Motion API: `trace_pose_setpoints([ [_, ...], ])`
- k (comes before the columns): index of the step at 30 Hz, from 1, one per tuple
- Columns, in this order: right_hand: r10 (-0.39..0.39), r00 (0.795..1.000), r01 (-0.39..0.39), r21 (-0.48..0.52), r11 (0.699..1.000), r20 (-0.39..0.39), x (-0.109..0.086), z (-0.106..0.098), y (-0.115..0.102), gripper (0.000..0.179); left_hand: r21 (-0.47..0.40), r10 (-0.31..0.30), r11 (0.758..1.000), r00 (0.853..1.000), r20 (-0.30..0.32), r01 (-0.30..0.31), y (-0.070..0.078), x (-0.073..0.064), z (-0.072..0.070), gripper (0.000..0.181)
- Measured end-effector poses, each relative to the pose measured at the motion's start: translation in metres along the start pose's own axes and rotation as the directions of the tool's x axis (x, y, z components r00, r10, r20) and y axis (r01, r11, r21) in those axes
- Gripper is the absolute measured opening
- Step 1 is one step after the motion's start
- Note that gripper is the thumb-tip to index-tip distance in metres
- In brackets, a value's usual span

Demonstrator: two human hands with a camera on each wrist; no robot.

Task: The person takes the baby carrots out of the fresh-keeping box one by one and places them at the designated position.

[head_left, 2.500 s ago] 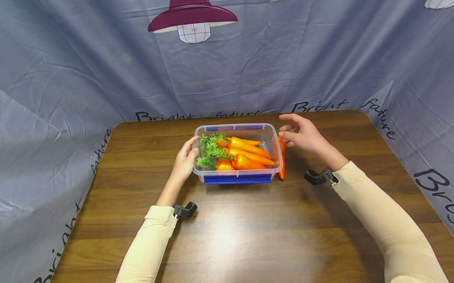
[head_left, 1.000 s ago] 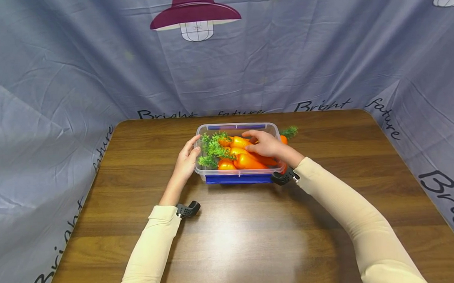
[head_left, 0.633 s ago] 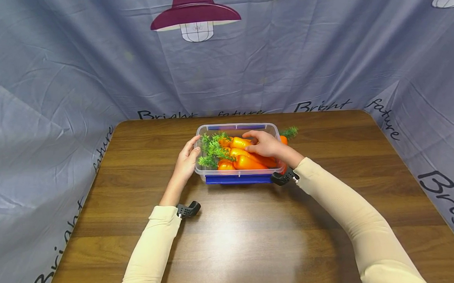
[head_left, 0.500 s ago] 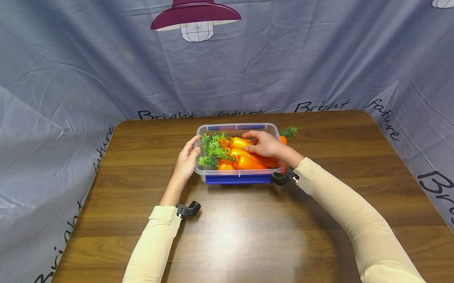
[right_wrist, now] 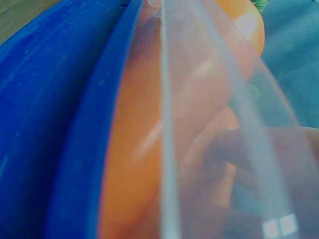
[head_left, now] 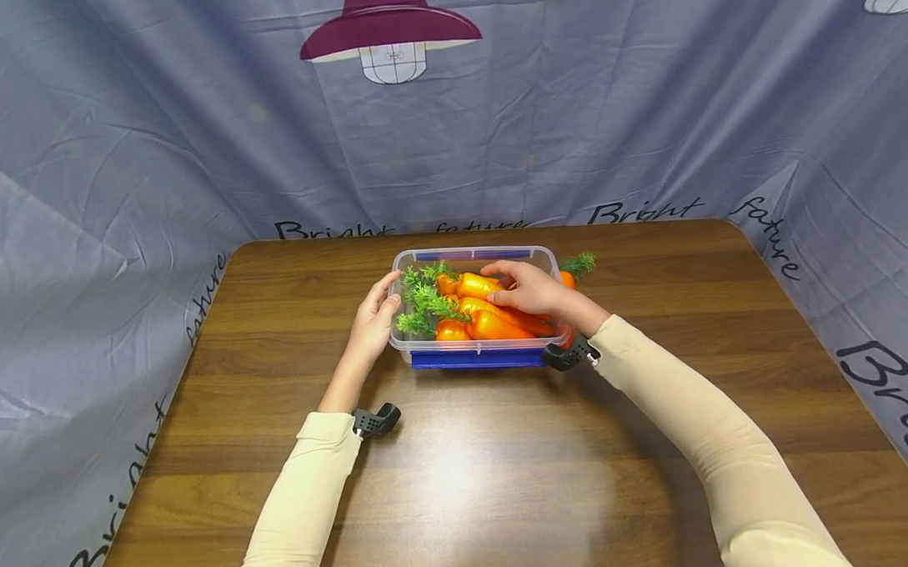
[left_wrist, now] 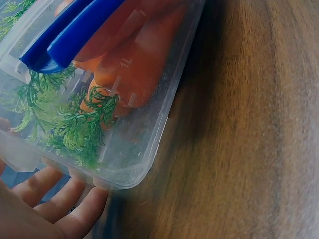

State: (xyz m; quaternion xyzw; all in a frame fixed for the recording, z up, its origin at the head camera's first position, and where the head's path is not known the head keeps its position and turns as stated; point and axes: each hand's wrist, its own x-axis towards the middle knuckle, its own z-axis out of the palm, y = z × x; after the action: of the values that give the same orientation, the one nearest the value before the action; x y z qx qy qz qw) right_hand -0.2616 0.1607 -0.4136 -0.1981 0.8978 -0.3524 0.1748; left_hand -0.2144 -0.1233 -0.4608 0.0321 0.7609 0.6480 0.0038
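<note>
A clear plastic container (head_left: 477, 346) with blue clips stands near the back of the table, holding several orange carrots (head_left: 499, 324) with green tops toward its left end. My left hand (head_left: 368, 321) holds the container's left end; in the left wrist view its fingers (left_wrist: 82, 211) lie against the outer wall. Inside the container, my right hand (head_left: 533, 291) grips a carrot (head_left: 478, 285) between thumb and fingers, its narrow end hidden under the hand. Through the wall, the right wrist view shows that hand's fingers (right_wrist: 234, 147) against orange carrot, blurred.
Another carrot (head_left: 567, 279) lies on the table along the container's right side, partly hidden by my right wrist. The wooden table (head_left: 461, 483) extends toward me and to both sides. A grey-blue curtain (head_left: 449, 150) hangs behind it.
My right hand has moved left from the carrot outside into the container and taken hold of a carrot. That carrot has shifted slightly left in the last half second. My left hand stays put.
</note>
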Motion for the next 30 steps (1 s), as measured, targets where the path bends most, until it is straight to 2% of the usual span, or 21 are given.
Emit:
trace_pose_setpoints([
  [7,0.001,1.0,0.0,0.031,1.0,-0.025,-0.003,-0.001,-0.001,0.052,0.014,0.003,1.0,1.0,0.002,-0.003,-0.001,0.001,0.001,0.048],
  [13,0.022,0.997,-0.007,0.19,0.982,-0.076,-0.007,-0.008,-0.002,0.052,0.008,0.008,1.0,1.0,0.008,-0.008,0.001,0.001,0.001,0.048],
  [16,0.083,0.993,-0.055,0.286,0.957,-0.088,-0.009,-0.015,-0.004,0.053,0.008,0.008,1.0,1.0,0.008,-0.008,0.001,0.0,0.0,0.048],
  [19,0.164,0.982,-0.118,0.385,0.915,-0.089,-0.014,-0.022,-0.005,0.056,0.016,0.007,1.0,1.0,0.008,-0.007,0.001,0.0,0.0,0.048],
  [21,0.21,0.974,-0.151,0.461,0.874,-0.08,-0.018,-0.027,-0.006,0.058,0.018,0.009,1.0,1.0,0.008,-0.009,0.0,0.0,0.0,0.047],
  [26,0.221,0.973,-0.133,0.629,0.766,-0.062,-0.029,-0.037,-0.004,0.064,0.016,0.012,1.0,1.0,0.007,-0.012,-0.001,0.0,0.0,0.047],
  [30,0.21,0.976,-0.112,0.696,0.71,-0.058,-0.038,-0.046,0.003,0.067,0.01,0.01,1.0,1.0,0.008,-0.01,0.001,-0.001,-0.001,0.047],
])
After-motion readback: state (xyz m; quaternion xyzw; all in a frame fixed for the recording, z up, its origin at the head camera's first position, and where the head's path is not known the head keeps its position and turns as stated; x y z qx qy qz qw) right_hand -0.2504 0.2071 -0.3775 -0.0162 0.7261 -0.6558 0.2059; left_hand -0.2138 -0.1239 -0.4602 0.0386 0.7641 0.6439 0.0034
